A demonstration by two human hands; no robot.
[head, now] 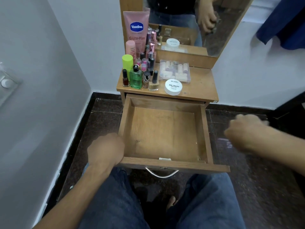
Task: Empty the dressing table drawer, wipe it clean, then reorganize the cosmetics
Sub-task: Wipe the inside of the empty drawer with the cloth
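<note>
Basically drawer point(165, 134) was pulled out and bare inside; cosmetics point(140, 70) stood on table point(201, 86). Left hand point(105, 148) gripped drawer's front-left corner; right hand point(245, 131) blurred, grip unclear.

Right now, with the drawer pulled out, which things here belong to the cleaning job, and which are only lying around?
Belong to the job:
- open, empty wooden drawer, left hand on its corner
- tall pink Vaseline tube
- green glass bottle
- round white nail polish remover tub
- clear flat plastic box of small cosmetics

Just lying about:
- blue cloth hanging at right
- mirror
</note>
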